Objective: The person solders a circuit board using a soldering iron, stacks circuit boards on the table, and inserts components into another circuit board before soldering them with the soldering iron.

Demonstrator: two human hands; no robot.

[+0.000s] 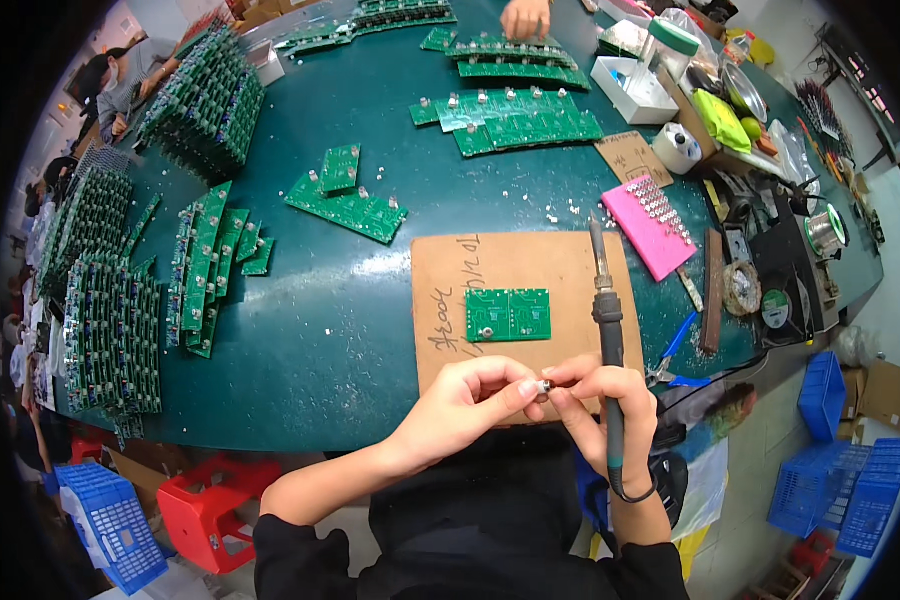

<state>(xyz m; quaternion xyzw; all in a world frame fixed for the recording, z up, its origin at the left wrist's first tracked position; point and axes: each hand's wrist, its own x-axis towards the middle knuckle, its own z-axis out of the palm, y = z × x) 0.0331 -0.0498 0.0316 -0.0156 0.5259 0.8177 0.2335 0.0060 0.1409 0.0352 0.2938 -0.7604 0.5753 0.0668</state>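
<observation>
We're in an electronics workshop — look at this broad green workbench (300, 390), circuit boards (210, 100) stacked high at ten o'clock, a co-worker (152, 62) just beyond. Towards three we spot a solder spool (826, 232), a soldering iron (608, 335) nearer in — and blue crates (808, 485) at four.

a red stool (188, 510) and blue crates (808, 490) stand around the green-topped table (260, 385) on pale flooring (738, 525).

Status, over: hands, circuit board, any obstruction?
Left hand pinching small metal component. Right hand at it too, soldering iron in grip. Green circuit board flat on cardboard, untouched. Iron right of board, not over it.
</observation>
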